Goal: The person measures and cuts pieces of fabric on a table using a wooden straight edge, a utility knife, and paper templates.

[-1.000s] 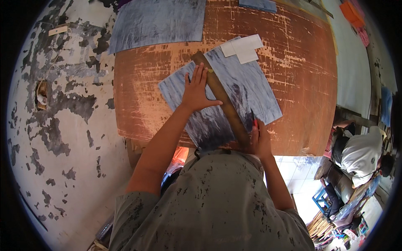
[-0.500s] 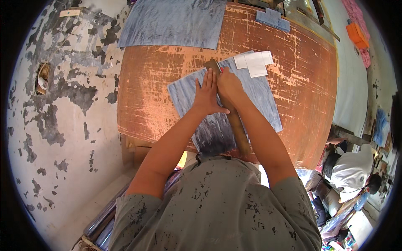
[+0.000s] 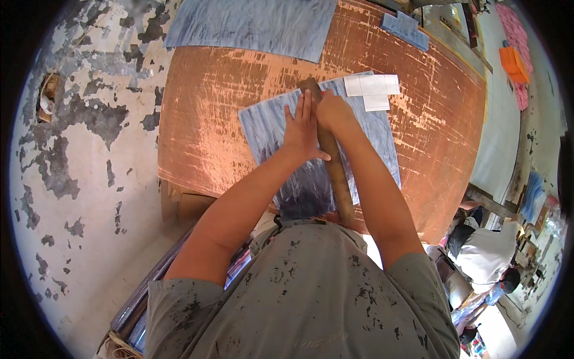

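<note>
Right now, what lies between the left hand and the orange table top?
In the head view, a blue-grey streaked sheet lies under the flat left hand, covering the orange table there; nothing else is between.

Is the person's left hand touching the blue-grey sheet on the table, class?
Touching. The head view shows the left hand pressed flat, fingers spread on the blue-grey sheet, no gap visible, beside the long wooden straightedge gripped by the right hand.
</note>
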A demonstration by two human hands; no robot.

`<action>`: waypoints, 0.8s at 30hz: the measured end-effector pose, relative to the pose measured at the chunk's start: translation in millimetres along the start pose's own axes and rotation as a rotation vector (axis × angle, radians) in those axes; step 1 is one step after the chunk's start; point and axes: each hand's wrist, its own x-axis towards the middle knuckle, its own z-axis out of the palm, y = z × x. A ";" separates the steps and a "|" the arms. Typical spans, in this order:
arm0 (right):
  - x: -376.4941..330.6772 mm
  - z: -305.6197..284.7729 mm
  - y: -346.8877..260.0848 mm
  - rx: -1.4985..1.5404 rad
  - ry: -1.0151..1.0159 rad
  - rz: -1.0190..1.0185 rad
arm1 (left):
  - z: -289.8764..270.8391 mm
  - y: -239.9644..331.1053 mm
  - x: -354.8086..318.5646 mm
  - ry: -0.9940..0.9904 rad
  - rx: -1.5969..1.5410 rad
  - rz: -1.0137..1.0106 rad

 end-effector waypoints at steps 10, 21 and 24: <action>-71.3 16.5 34.3 -0.011 0.040 -0.007 | -5.2 -1.1 0.7 -0.029 -0.034 -0.037; -108.0 26.2 55.9 -0.017 -0.080 0.154 | -3.0 -0.9 1.7 -0.070 -0.049 -0.044; -117.4 26.6 58.9 0.008 -0.098 0.170 | -5.2 -1.2 2.1 -0.091 -0.042 -0.046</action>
